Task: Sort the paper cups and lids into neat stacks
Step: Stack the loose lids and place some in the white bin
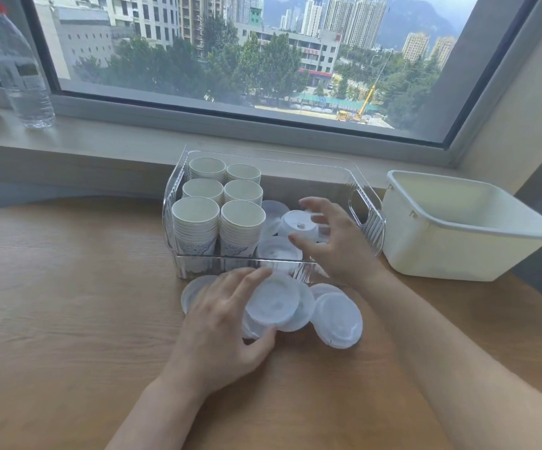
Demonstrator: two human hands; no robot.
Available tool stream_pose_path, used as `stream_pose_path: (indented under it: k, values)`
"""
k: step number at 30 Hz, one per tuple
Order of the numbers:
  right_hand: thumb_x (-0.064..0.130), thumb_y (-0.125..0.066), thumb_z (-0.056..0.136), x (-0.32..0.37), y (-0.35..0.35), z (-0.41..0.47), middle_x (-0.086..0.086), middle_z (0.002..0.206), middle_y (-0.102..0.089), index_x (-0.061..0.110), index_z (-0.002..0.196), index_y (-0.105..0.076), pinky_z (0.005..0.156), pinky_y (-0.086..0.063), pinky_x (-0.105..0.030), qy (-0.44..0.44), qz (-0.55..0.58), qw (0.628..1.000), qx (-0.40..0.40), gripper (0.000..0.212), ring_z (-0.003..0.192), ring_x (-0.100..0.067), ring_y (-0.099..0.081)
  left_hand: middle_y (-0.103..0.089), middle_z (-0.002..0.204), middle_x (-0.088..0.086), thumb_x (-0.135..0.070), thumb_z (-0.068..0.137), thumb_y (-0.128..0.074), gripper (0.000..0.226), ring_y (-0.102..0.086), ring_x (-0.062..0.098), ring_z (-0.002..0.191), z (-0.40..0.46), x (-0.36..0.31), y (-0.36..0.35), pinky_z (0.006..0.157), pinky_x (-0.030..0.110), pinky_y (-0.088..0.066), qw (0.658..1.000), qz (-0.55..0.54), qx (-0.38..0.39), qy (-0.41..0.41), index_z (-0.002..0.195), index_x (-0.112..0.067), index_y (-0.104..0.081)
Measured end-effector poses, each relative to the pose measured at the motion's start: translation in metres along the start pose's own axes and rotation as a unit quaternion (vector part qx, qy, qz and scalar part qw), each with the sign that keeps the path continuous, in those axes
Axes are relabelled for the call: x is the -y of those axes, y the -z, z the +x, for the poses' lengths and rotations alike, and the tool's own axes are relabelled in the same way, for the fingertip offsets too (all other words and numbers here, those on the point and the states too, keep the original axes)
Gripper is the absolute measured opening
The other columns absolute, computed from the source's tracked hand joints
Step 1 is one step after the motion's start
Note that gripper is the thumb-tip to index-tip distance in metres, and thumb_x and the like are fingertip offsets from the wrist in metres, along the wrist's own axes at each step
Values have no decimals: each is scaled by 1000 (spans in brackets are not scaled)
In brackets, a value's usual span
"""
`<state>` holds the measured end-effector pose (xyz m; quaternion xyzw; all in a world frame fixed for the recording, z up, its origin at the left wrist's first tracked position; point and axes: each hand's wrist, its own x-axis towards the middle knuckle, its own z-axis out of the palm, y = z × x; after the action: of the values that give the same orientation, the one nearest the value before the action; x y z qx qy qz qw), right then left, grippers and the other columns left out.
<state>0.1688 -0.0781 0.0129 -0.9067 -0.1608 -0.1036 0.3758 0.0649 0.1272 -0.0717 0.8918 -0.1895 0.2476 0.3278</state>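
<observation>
Head view showed the right hand (334, 241) curled around a small lid stack (300, 226) inside the clear bin (368, 222) beside stacked cups (194, 219), the left hand (227, 319) pinching loose lids (276, 303) on the table (68, 303); a tilted, lightly held stack could slide apart.

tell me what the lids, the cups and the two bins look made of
Lids: thin white plastic, slightly translucent with a dull sheen. Cups: paper, matte white with rolled rims, judging by the look. Clear bin: hard transparent plastic, glossy and ribbed; the cups show through it. Cream bin: opaque plastic, smooth with a soft sheen.
</observation>
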Motion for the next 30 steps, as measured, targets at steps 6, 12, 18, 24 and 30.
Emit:
stream_pose_path:
  k: [6, 12, 18, 24, 30]
  values:
    - [65, -81, 76, -21, -17, 49, -1, 171, -20, 38, 161, -28, 128, -23, -46, -84, -131, 973, 171, 104, 158, -21, -20, -70, 117, -9, -46, 80, -68, 53, -68, 19, 100, 3, -1, 6, 85, 41, -53, 989, 56, -111, 76, 127, -22, -67]
    - [53, -90, 73, -23, -30, 67, -3, 164, -30, 42, 153, -41, 119, -32, -45, -74, -206, 956, 194, 94, 151, -28, -30, -67, 129, -11, -63, 86, -63, 59, -64, 13, 115, 3, 0, 6, 99, 38, -47, 995, 37, -71, 52, 132, -25, -66]
    - [3, -75, 82, -33, -23, 65, -8, 125, -57, 39, 110, -66, 53, -51, -20, -111, -70, 982, 134, 47, 76, -18, -63, -56, 148, -16, -72, 81, -70, 75, -58, 11, 131, 1, 4, 2, 109, 39, -47, 998, 28, 54, 31, 145, -35, -59]
    - [-1, -84, 74, -30, -14, 57, -8, 123, -62, 32, 108, -70, 52, -51, -16, -81, 51, 995, 28, 49, 91, -20, -67, -68, 119, -12, -37, 81, -83, 30, -67, 16, 100, 3, 3, 1, 84, 37, -52, 999, 31, -14, 7, 106, -23, -72]
    - [16, -90, 65, -7, 18, 28, 8, 127, -59, 38, 111, -69, 94, -56, -39, -40, 114, 992, -37, 56, 115, -11, -60, -70, 113, -9, -27, 95, -63, 18, -68, 19, 98, 5, 1, -1, 86, 42, -52, 993, 21, -112, -12, 103, -14, -72]
